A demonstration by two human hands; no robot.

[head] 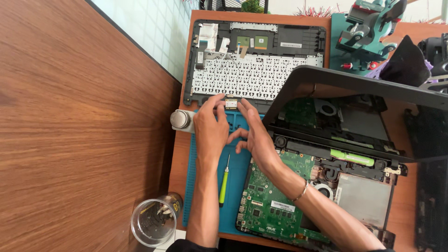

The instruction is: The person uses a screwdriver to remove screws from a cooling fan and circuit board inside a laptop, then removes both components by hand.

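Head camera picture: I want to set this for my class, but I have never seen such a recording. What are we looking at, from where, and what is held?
The single camera sits on a person's head and looks down at their own bare hands. The left hand and right hand together pinch a small circuit card above a blue mat. Around them lie a keyboard panel, an opened laptop showing its green board, a green screwdriver and a glass jar.

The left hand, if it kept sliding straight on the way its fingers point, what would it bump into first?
The left hand points up the picture and already touches a small circuit card with the right hand. Just beyond lies the upturned keyboard panel, likely the first thing met, though depth is hard to judge.
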